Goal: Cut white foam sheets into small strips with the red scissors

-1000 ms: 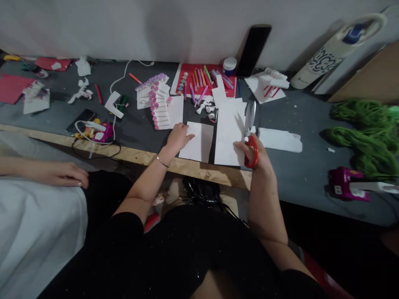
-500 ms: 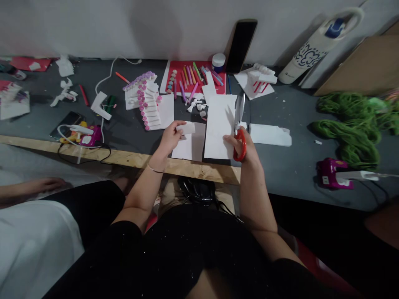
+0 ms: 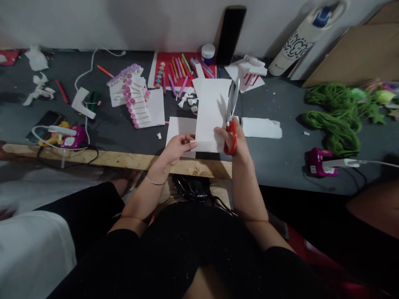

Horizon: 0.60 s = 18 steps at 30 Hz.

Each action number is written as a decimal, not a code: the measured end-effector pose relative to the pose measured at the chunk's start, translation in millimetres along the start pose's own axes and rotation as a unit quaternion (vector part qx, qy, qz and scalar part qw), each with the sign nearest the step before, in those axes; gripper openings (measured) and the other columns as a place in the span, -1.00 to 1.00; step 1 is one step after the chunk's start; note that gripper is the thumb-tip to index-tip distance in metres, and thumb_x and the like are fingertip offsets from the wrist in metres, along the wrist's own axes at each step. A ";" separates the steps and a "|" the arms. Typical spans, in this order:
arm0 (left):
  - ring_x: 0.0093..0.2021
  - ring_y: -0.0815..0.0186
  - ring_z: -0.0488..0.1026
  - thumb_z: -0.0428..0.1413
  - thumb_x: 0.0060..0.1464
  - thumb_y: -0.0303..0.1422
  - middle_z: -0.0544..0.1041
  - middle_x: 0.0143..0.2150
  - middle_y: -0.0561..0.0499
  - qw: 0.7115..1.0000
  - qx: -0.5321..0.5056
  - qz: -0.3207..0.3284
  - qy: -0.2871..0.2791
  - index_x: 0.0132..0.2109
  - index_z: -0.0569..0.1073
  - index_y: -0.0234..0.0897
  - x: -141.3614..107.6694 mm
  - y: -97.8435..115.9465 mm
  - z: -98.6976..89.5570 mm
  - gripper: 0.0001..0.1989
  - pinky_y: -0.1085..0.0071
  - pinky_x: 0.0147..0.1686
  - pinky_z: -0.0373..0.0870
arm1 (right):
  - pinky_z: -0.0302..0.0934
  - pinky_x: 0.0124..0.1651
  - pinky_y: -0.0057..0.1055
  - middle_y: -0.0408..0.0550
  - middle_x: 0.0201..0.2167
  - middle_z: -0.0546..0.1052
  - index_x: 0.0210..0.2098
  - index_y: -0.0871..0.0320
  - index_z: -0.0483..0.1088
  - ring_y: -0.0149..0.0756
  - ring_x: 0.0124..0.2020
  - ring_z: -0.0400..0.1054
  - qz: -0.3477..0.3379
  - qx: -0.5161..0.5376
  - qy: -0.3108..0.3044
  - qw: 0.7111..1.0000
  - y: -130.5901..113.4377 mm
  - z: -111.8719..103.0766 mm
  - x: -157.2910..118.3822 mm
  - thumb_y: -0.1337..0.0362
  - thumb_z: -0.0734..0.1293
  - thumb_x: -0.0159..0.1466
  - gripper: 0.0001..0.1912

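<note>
My left hand [image 3: 179,148] pinches a small white paper strip [image 3: 205,145] between thumb and fingers. That strip lies along the lower edge of a larger white paper sheet [image 3: 212,108]. In my right hand [image 3: 239,143] are scissors [image 3: 231,135] with red handles, blades pointing away from me. The right thumb also presses on the sheet's right side. Under the sheet's left edge, another white paper [image 3: 177,126] lies on the table. To the right of my right hand is a folded white paper piece [image 3: 262,127].
A white paper model with pink rolls [image 3: 139,104] stands left of centre. Markers [image 3: 179,68] lie on red paper behind, near a jar [image 3: 208,54] and a phone [image 3: 231,35]. Green yarn [image 3: 333,118], a bottle [image 3: 294,45] and a purple glue gun [image 3: 321,162] are rightward. People sit on both sides.
My left hand has brought the small strip right and toward me, onto the sheet's lower edge. My right hand keeps the scissors and sheet. The whole view has shifted slightly.
</note>
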<state>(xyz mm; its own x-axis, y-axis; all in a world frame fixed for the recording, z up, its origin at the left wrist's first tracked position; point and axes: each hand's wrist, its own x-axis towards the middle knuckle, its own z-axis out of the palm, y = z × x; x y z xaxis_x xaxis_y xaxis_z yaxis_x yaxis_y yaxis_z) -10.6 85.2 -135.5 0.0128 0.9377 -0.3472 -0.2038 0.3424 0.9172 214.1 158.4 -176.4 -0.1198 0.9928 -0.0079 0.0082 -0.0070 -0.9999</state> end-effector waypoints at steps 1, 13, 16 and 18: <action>-0.32 0.49 0.44 0.59 -0.28 -0.31 0.61 -0.26 0.05 1.000 -0.001 -0.011 -0.008 -0.41 0.48 -0.28 -0.1 0.2 1.2 -0.57 0.53 -0.29 0.46 | 0.46 -0.21 -0.14 -0.13 -0.24 0.52 -0.03 -0.09 0.35 -0.19 -0.30 0.43 -0.003 0.003 -0.007 1.000 0.0 0.3 -0.1 -0.13 0.61 0.13 -0.42; -0.42 0.42 0.45 0.54 -0.25 -0.32 0.44 -0.40 0.18 0.999 -0.016 0.045 0.025 -0.31 0.38 -0.19 -6.2 1.6 14.5 -0.51 0.45 -0.49 0.63 | 0.46 -0.10 -0.04 -0.05 -0.23 0.45 0.05 -0.05 0.41 -0.06 -0.16 0.44 -0.013 -0.047 -0.009 0.999 -21.7 2.8 -10.7 -0.30 0.49 0.24 -0.40; -0.41 0.41 0.45 0.52 -0.21 -0.38 0.44 -0.38 0.17 0.994 -0.017 0.074 0.077 -0.29 0.41 -0.17 -5.9 3.0 14.5 -0.56 0.46 -0.47 0.64 | 0.41 -0.22 -0.12 -0.08 -0.27 0.41 0.09 -0.08 0.41 -0.13 -0.26 0.41 0.012 -0.016 0.013 1.000 -27.8 3.3 -27.4 -0.33 0.47 0.24 -0.37; -0.42 0.43 0.43 0.50 -0.16 -0.40 0.43 -0.38 0.16 0.992 -0.006 0.087 0.093 -0.28 0.44 -0.18 -5.3 3.4 14.7 -0.61 0.47 -0.45 0.64 | 0.38 -0.29 -0.17 -0.13 -0.28 0.39 0.13 -0.10 0.39 -0.23 -0.35 0.36 0.035 0.016 0.022 0.999 -27.2 6.5 -40.3 -0.33 0.50 0.19 -0.31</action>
<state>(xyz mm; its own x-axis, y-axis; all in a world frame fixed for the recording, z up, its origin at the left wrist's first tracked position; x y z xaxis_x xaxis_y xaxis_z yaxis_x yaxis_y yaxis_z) 3.0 82.2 -127.7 -0.2043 0.9551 -0.2146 -0.1981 0.1744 0.9645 212.3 117.8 -148.9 -0.0757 0.9940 -0.0785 -0.0170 -0.0800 -0.9967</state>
